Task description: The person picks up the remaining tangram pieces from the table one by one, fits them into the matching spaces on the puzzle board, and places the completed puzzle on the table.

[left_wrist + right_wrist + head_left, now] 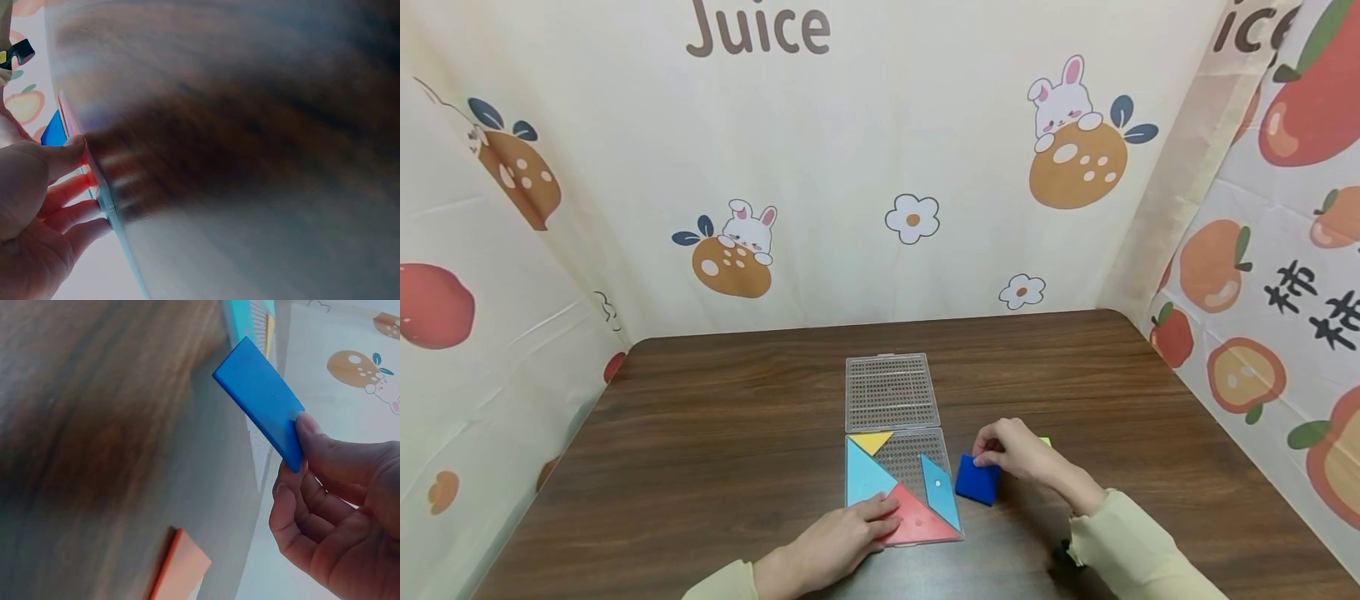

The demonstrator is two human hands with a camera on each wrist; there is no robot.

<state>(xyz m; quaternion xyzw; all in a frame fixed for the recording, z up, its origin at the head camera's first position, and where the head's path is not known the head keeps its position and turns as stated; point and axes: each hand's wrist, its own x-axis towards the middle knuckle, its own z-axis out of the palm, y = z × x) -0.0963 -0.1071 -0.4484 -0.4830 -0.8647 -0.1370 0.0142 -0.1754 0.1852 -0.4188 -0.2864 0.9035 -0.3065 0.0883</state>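
My right hand [1018, 452] pinches a blue square tile [977, 483] at one corner between thumb and fingers, just right of a clear plastic case. In the right wrist view the blue tile [259, 394] is tilted and held off the table. The open case [902, 458] has a yellow triangle [871, 442], a large light-blue triangle [863, 473], a large red triangle [917, 518] and a light-blue parallelogram [938, 492] in its near half. My left hand [846, 537] rests with extended fingers on the red triangle and the case's near left edge.
The case's gridded lid [891, 392] lies folded back on the far side. A green piece [1045, 440] is partly hidden behind the right hand. An orange-red piece [184, 569] lies on the wooden table [722, 425]. Printed curtains [850, 167] surround the table.
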